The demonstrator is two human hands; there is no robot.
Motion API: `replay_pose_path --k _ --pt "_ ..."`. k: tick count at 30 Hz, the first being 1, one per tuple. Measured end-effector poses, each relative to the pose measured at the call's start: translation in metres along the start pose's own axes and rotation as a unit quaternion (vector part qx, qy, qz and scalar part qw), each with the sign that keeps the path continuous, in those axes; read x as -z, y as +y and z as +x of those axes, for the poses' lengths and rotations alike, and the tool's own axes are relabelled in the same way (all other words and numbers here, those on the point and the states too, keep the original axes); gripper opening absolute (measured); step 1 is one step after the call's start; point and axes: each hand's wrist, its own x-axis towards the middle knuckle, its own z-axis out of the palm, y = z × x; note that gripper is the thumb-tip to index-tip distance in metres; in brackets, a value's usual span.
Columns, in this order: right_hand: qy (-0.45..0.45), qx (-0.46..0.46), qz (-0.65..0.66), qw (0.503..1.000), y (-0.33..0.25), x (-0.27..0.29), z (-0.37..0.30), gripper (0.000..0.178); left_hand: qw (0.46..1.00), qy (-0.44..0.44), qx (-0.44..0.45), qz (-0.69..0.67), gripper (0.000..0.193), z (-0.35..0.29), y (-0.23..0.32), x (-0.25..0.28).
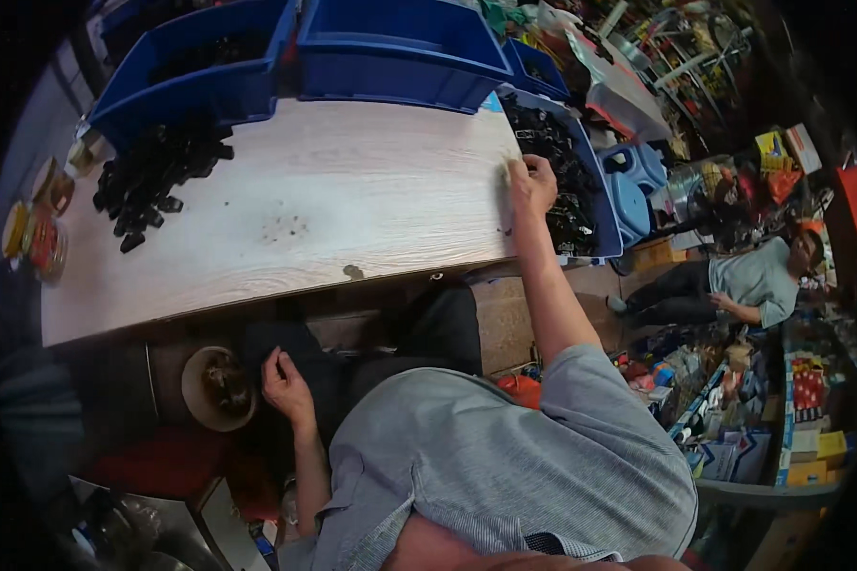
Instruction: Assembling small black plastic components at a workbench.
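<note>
My right hand [533, 187] reaches out to the table's right edge, beside a blue crate [611, 214] full of glossy black parts [571, 211]. Its fingers are bent together; whatever they may hold is too small or hidden to make out. My left hand [288, 388] hangs below the table's front edge near my lap, with its fingers curled in and nothing visible in them. Close to it stands a round pale bucket [192, 390] with something dark inside. On the left of the white wood-grain table [371, 181] lies a loose heap of black parts [152, 181].
Two blue bins [186, 90] [405, 71] stand along the far edge; the left one holds dark parts. Jars [43, 243] sit at the left edge. Blue stools [630, 195] are beyond the crate. At the right, another person [752, 281] is among cluttered goods.
</note>
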Motion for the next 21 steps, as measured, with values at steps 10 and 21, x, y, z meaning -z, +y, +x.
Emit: replay_pose_path --k 10,21 --pt "-0.042 -0.077 0.012 0.996 -0.023 0.011 0.011 0.051 0.999 -0.008 -0.007 0.032 0.020 0.001 0.008 0.002" --pt "-0.036 -0.015 0.081 0.996 -0.045 -0.013 0.080 0.061 0.999 -0.005 -0.010 0.039 0.020 -0.002 0.004 0.004"
